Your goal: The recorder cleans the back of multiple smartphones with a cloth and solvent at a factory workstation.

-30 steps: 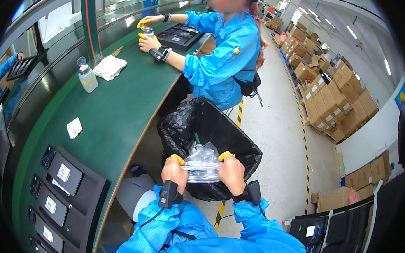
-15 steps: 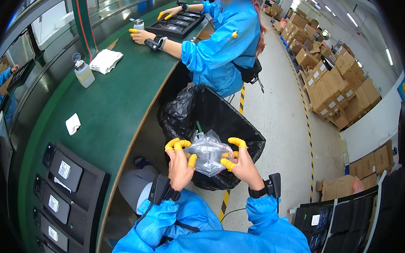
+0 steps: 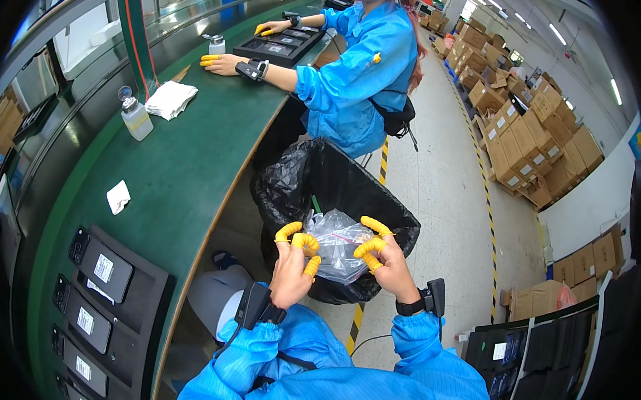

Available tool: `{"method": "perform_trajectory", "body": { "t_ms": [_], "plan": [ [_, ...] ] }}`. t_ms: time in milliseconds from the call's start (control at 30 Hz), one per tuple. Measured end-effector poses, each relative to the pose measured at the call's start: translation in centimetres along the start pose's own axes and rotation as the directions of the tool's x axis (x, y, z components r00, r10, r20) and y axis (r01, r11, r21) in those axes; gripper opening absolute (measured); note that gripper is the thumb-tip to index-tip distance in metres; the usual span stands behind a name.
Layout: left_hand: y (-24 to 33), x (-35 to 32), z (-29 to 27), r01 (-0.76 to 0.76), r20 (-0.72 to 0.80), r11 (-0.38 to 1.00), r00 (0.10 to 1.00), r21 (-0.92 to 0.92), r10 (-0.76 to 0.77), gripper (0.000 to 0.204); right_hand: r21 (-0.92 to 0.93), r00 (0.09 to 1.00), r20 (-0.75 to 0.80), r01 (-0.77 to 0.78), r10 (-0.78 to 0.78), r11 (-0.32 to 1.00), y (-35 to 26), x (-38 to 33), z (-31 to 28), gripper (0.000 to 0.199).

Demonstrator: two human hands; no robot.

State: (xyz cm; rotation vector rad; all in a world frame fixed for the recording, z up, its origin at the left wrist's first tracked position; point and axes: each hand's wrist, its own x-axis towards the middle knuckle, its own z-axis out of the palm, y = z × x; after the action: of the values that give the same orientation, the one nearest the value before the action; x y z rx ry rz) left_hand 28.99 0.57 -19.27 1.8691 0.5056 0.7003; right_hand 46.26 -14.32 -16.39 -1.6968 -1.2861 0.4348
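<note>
Along my left side runs the long green-topped desk point(image 3: 167, 182), reaching to the far end, where a co-worker in a loose blue jacket point(image 3: 365, 77) sits with both hands on the desk. Right of the desk, straight ahead of me, stands the wide bin lined with glossy black plastic point(image 3: 281, 191), its mouth open upward. On the near left of the desk lies the black rectangular tray point(image 3: 144, 317), with dark flat phones bearing white labels point(image 3: 104, 271) set in a row.

The crumpled clear plastic bag with a thin red line point(image 3: 343, 257) is at the near part of the bin's mouth, between my hands. My left hand point(image 3: 291, 272) and right hand point(image 3: 394, 273) are apart, one on either side of it, fingers curled inward at its edges; whether either one pinches the film I cannot tell.

I judge the step in hand to be managing that bag over the bin. The next move seems to call for both hands acting evenly, since thin film may cling to the ribbed yellow finger covers point(image 3: 288, 231): a firmer pinch to keep it, or fingers parted cleanly to free it. The small green strip point(image 3: 315, 203) shows just beyond the bag.
</note>
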Motion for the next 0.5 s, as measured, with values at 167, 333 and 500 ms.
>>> {"method": "perform_trajectory", "body": {
  "t_ms": [167,333,500],
  "plan": [
    [0.6,-0.3,0.1,-0.083,0.003,0.996,0.997,0.031,0.083,0.027,-0.226,0.994,-0.068,0.068,-0.085,0.972,-0.3,0.7,0.4,0.032],
    [1.4,-0.3,0.0,-0.153,0.087,0.976,0.986,0.154,0.141,0.043,-0.210,0.987,-0.159,-0.033,0.000,0.977,-1.1,1.1,1.6,0.041],
    [0.4,-0.4,1.2,-0.009,0.025,0.908,1.000,0.420,-0.002,0.046,-0.522,0.996,-0.009,0.074,-0.092,0.850,-1.5,1.2,1.3,0.056]
  ]
}}
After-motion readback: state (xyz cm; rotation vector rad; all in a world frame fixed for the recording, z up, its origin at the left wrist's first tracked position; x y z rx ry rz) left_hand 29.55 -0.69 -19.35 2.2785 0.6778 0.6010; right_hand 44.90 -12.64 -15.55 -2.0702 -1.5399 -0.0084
